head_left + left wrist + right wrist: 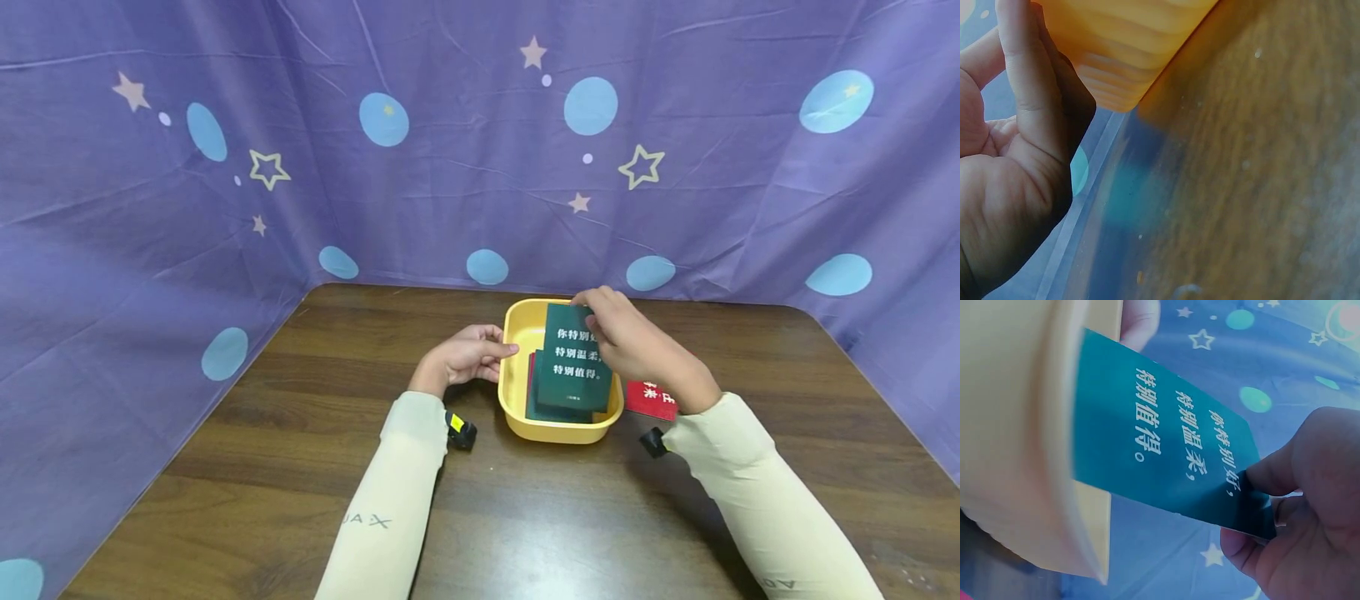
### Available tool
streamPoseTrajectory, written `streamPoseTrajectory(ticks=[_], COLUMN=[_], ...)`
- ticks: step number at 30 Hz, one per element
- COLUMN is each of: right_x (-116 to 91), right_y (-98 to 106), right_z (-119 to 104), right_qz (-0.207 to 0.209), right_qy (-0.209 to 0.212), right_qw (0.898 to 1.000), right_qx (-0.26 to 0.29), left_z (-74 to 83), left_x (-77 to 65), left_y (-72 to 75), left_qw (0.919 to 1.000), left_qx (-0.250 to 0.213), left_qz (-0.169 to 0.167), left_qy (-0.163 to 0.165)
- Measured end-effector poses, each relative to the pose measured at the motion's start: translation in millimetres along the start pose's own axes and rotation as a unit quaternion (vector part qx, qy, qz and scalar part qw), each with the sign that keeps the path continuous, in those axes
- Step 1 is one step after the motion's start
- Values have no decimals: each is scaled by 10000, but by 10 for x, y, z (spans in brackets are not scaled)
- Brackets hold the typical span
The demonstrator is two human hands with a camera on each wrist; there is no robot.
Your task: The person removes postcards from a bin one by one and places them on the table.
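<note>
My right hand (626, 342) pinches the top end of a thin green notebook (573, 358) with white Chinese lettering. The notebook slants down into a yellow plastic bin (561, 432), its lower end inside. In the right wrist view, the thumb lies on the cover of the green notebook (1147, 431) and a finger is behind it. Beneath it in the bin lie another dark green notebook (542, 412) and a strip of a red one (531, 371). My left hand (472, 354) holds the bin's left side, thumb over the rim.
A red notebook (649, 402) with white lettering lies on the brown wooden table (480, 517), right of the bin and partly under the right forearm. A purple curtain (465, 192) with stars and blue dots hangs along the table's back and left edges.
</note>
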State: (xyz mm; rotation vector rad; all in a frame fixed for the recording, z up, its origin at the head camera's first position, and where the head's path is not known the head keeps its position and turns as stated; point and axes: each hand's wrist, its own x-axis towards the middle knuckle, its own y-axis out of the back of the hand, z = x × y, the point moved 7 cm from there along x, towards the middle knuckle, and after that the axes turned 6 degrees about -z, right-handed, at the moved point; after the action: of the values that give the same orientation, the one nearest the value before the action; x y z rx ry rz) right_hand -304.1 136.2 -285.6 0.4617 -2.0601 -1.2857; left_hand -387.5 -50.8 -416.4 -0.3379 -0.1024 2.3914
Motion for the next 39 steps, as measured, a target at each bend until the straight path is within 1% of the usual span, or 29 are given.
streamPoseTrajectory(ticks=[10, 14, 18, 20, 25, 31, 35, 39], right_x=[-101, -147, -204, -241, -328, -400, -465, -530], right_y=[339, 483, 616, 675, 798, 908, 969, 997], right_z=[19, 32, 86, 125, 193, 285, 396, 516], right_qz=[638, 974, 1249, 1305, 1400, 1463, 1505, 1451], right_qy=[18, 172, 125, -4, -246, -433, -643, -867], right_qw=[9980, 9951, 9921, 9914, 9898, 9882, 9865, 9856], right_qx=[26, -51, -61, -4, -71, -148, -70, 23], left_z=[-4, 0, 5, 4, 4, 15, 12, 2], left_x=[2, 4, 4, 3, -6, -17, -17, -16], left_y=[4, 1, -1, 0, -1, -3, -3, -4], left_qw=[10000, 10000, 10000, 10000, 10000, 10000, 10000, 10000], left_qx=[-13, -14, -3, 0, 20, 10, 14, 12], left_qz=[6, 22, 29, 21, -22, -33, -30, -26], left_qy=[-40, -17, 28, 35, 7, -25, -18, -8])
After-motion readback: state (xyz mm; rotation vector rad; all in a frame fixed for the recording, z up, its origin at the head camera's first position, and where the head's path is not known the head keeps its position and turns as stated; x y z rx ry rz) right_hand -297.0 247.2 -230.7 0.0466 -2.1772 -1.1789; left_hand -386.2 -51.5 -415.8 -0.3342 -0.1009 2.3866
